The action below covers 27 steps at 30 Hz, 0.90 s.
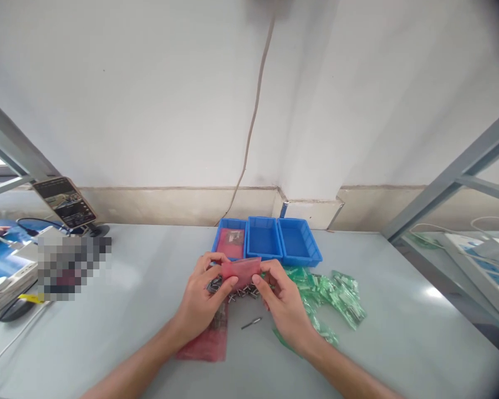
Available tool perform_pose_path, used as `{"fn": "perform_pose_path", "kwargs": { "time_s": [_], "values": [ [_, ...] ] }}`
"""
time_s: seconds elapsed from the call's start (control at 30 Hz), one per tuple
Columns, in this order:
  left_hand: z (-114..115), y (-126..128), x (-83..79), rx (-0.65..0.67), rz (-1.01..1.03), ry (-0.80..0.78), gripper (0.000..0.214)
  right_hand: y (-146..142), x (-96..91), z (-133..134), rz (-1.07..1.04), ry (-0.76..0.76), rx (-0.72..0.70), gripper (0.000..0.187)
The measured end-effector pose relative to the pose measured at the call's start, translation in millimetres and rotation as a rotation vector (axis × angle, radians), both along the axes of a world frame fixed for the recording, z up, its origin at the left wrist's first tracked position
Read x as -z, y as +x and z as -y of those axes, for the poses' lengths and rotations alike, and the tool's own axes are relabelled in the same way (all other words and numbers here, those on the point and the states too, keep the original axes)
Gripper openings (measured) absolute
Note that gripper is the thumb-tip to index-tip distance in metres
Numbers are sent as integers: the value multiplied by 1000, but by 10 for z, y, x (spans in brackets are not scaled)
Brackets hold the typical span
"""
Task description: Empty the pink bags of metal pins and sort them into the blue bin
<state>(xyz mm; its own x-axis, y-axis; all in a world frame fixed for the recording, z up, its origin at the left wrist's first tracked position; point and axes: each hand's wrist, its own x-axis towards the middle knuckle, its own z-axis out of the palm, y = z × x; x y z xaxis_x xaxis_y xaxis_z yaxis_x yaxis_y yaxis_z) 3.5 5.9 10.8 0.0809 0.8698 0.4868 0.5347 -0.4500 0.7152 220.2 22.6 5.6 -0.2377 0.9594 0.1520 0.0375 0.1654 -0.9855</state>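
Note:
A small pink plastic bag [242, 270] is stretched between my two hands, just in front of the blue bins. My left hand [199, 293] pinches its left end between thumb and fingers. At the right end, my right hand [280, 299] grips it the same way. Below the bag lies a heap of small metal parts [246, 291], partly covered by my hands. One thin metal pin [251, 323] lies alone on the table nearer to me. Under my left forearm and hand is a larger pink bag [210, 343] with dark metal pieces showing through.
Three blue bins [264, 238] stand in a row by the wall; the left one holds a pink bag [232, 243]. Green plastic bags [332, 296] are spread right of my right hand. A phone on a stand [64, 202], a power strip [20, 280] and cables are at left.

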Motion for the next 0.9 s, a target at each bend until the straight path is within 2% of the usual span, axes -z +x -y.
{"fn": "perform_pose_path", "kwargs": {
  "time_s": [0.17, 0.37, 0.47, 0.53, 0.67, 0.73, 0.8, 0.9],
  "values": [
    [20, -4, 0, 53, -6, -19, 27, -8, -35, 17, -122, -150, -2, 33],
    [17, -48, -50, 115, -152, 114, 37, 8, -80, 21, -219, -264, 47, 38],
    [4, -82, -24, 210, -204, 189, 31, 25, -90, 22, -218, -301, 54, 38],
    [4, -84, 17, 239, -218, 222, 36, 32, -87, 21, -252, -327, 53, 37],
    [17, -37, 85, 158, -201, 182, 44, 34, -83, 22, -305, -329, 33, 32],
    [0, -27, 91, 114, -170, 125, 44, 33, -85, 32, -288, -311, 25, 37],
    [-53, -53, 80, 56, -145, 75, 41, 38, -81, 47, -256, -275, 30, 43],
    [-203, -147, 51, -46, -120, 25, 38, 58, -49, 69, -192, -204, 48, 39]
  ]
}}
